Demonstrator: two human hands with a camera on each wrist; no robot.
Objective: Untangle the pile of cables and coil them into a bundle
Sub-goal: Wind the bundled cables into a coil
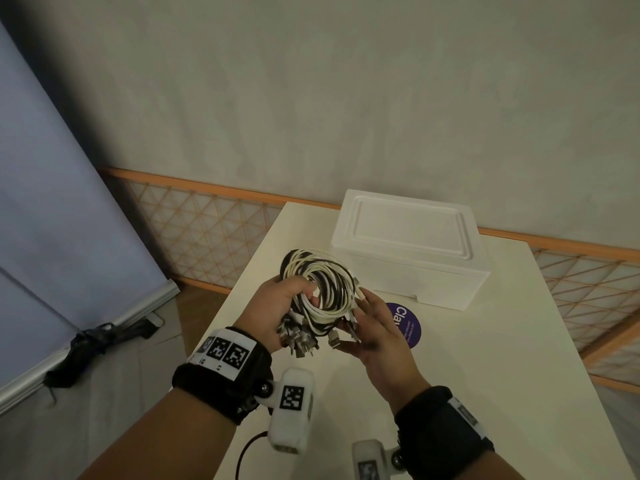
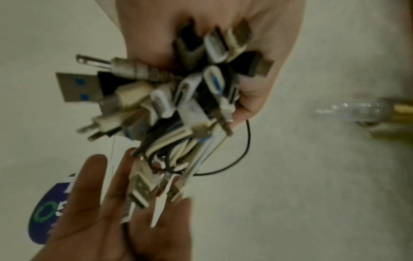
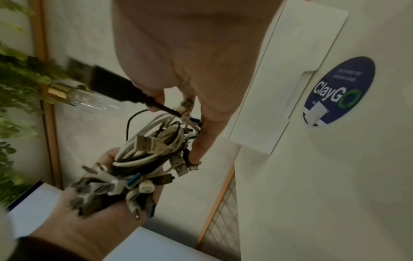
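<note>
I see a black fabric wristband (image 1: 221, 375) on my left wrist carrying white tags with black square codes, and a white plastic camera pod (image 1: 292, 410) with a thin black cable; the right wristband (image 1: 443, 427) matches.

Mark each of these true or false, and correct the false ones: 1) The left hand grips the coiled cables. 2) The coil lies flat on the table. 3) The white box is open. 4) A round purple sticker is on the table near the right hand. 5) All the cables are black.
1) True: the left hand grips the cable bundle, with its plug ends gathered at the palm.
2) False: the bundle is held up above the table, between the left hand and the right hand.
3) False: the white box has its lid on.
4) True: the purple sticker lies just beyond the right hand.
5) False: black and white cables are mixed.
</note>
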